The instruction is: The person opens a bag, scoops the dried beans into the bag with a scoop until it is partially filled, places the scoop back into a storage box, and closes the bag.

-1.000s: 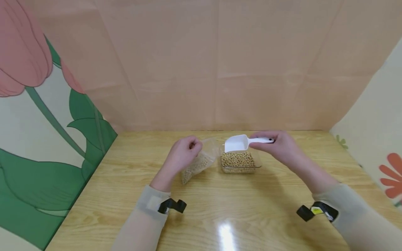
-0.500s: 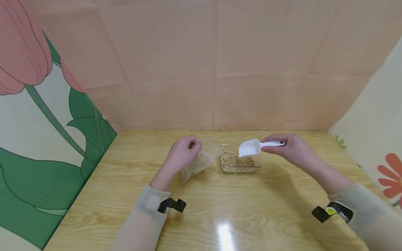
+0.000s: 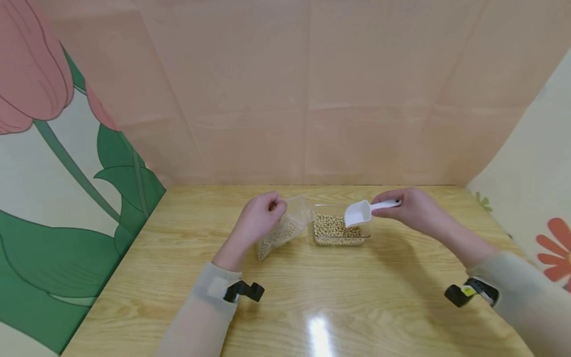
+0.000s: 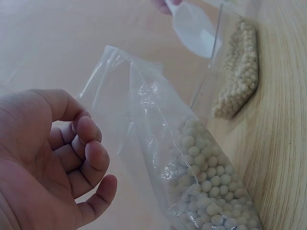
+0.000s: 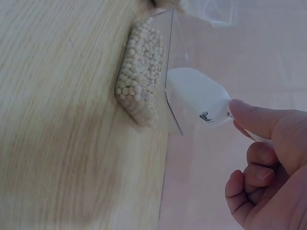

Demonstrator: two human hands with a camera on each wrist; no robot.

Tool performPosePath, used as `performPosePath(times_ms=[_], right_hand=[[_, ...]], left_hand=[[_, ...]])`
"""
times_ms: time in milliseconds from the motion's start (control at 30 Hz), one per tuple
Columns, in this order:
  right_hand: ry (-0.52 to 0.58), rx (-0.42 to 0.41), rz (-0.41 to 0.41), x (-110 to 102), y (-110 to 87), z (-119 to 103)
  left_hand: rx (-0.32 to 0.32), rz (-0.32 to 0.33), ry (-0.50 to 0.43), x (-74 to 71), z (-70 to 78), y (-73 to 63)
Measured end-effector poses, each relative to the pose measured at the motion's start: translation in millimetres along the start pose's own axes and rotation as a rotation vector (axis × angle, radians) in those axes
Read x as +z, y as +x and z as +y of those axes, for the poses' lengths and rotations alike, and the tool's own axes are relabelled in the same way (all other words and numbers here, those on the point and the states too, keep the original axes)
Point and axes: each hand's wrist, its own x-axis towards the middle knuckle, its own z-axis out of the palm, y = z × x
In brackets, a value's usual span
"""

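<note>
My left hand [image 3: 260, 216] pinches the upper edge of a clear plastic bag [image 4: 139, 86], its fingers curled beside it. Round pale yellow beans, like soybeans [image 4: 211, 177], fill the bag's lower part. Right of the bag stands a clear rectangular container [image 3: 367, 231] with beans [image 3: 332, 226] inside. My right hand [image 3: 412, 206] grips a white scoop [image 3: 358, 214] by its handle, thumb on top. The scoop's bowl hangs over the container's right side, tilted down toward the beans. In the right wrist view the scoop [image 5: 196, 91] is beside the container's rim; its load cannot be seen.
Under everything lies a light wood-grain table [image 3: 285, 297]. A pinkish backdrop [image 3: 308, 99] rises behind its far edge. Side panels with printed flowers flank it, a green leaf [image 3: 58, 248] on the left one. Both wrists carry small black cameras [image 3: 244, 291].
The right hand has moved right with the scoop, from over the container's back to its right side, and the bowl has then dipped lower. The left hand and bag have hardly moved.
</note>
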Motion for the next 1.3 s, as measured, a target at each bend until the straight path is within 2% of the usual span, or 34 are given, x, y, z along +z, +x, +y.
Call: performPosePath(times_ms=[300, 800, 1033, 1300], right_hand=[[-0.061, -0.005, -0.051, -3, 6.4, -4], [-0.036, 0.015, -0.090, 19, 17.4, -2], [0.023, 0.042, -0.087, 32, 19.7, 3], [0.169, 0.100, -0.074, 49, 23.3, 11]], left_hand=[[-0.002, 0.001, 0.000, 0.0, -0.5, 0.5], [0.000, 0.000, 0.011, 0.2, -0.8, 0.5], [-0.003, -0.007, 0.003, -0.1, 0.4, 0.1], [-0.013, -0.001, -0.003, -0.3, -0.6, -0.1]])
